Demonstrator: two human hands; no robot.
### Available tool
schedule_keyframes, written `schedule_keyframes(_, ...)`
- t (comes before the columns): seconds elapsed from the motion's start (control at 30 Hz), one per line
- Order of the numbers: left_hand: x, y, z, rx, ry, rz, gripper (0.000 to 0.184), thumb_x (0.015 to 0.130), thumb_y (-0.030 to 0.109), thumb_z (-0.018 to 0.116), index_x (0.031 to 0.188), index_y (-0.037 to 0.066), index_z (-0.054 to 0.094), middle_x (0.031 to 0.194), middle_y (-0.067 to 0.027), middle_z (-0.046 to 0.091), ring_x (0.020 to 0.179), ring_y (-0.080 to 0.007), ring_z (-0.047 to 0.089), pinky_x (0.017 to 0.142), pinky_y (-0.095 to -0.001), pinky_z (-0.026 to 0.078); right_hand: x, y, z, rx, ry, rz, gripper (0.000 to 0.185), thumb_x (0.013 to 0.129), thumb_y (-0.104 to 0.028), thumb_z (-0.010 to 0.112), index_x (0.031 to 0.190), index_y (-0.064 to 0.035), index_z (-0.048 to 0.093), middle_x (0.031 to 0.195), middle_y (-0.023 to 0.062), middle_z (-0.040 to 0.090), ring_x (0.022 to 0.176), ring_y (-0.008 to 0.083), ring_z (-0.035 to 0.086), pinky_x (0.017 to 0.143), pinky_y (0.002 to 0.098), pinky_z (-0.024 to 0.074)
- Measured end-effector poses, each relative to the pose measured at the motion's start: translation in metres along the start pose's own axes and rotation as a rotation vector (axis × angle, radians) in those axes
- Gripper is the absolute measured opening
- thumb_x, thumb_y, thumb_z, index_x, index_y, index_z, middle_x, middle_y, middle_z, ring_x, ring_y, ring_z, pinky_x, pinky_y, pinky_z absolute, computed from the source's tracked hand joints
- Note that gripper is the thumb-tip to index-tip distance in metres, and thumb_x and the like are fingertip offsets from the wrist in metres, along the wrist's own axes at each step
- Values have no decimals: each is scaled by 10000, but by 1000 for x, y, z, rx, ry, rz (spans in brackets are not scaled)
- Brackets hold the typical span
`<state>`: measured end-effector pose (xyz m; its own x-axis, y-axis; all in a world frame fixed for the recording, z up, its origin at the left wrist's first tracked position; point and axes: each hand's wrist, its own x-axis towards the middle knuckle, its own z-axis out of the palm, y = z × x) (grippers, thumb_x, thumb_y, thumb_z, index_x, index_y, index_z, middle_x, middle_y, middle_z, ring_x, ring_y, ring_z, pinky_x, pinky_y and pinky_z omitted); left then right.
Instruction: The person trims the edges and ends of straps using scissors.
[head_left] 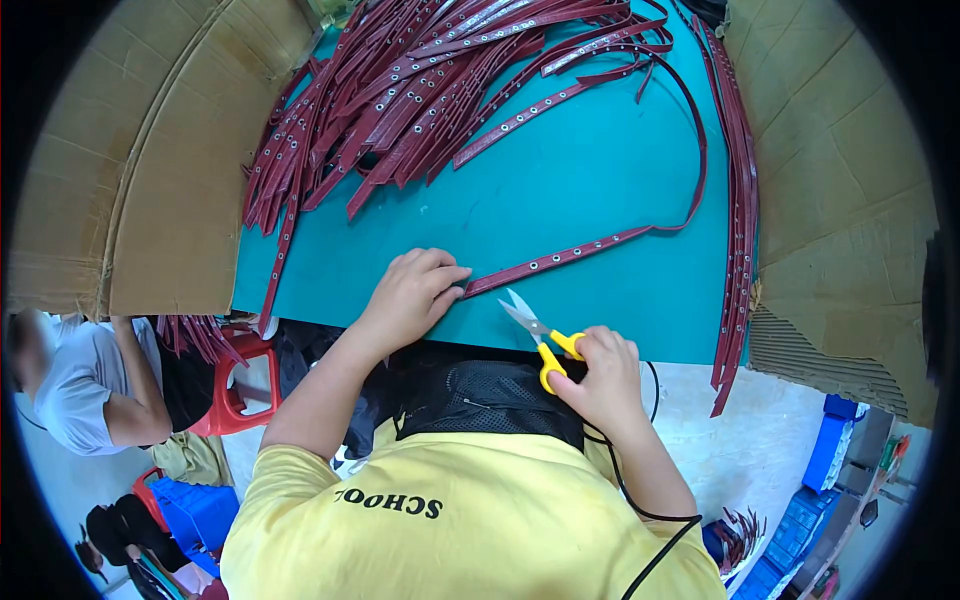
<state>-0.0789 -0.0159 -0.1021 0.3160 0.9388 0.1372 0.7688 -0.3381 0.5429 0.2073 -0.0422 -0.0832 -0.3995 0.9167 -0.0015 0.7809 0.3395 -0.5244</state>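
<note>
My left hand (418,297) is closed on the near end of a dark red strap (560,258) with a row of metal eyelets. From there the strap runs right across the table and curls back toward the far side. In my right hand (606,380) is a pair of scissors (538,333) with yellow handles. Their blades are parted and point up and left, just below the strap and apart from it. Beyond my hands lies a big heap of similar straps (400,100).
The teal table (600,180) has cardboard walls (190,170) at left and right. A bundle of straps (738,200) hangs over its right front edge. A seated person (95,385) is at the left by a red stool (245,385). A black cable (640,505) crosses my right forearm.
</note>
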Motion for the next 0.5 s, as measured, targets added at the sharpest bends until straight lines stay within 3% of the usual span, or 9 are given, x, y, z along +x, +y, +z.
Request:
schedule_keyframes(0.23, 5, -7, 12, 69, 72, 179, 149, 726, 86, 681, 867, 79, 635, 955, -62, 589, 904, -255, 565, 787, -386, 434, 13, -12, 0, -139, -128, -32, 303, 642, -308, 749, 773, -50, 660, 822, 68, 580, 805, 235, 548, 753, 385, 358)
schedule_keyframes(0.5, 7, -4, 15, 106, 121, 337, 184, 683, 58, 690, 849, 70, 611, 942, -52, 625, 836, -244, 596, 737, -370, 465, 15, -15, -1, -215, -102, -103, 284, 641, -311, 759, 756, -69, 664, 773, 57, 557, 783, 224, 547, 760, 400, 350)
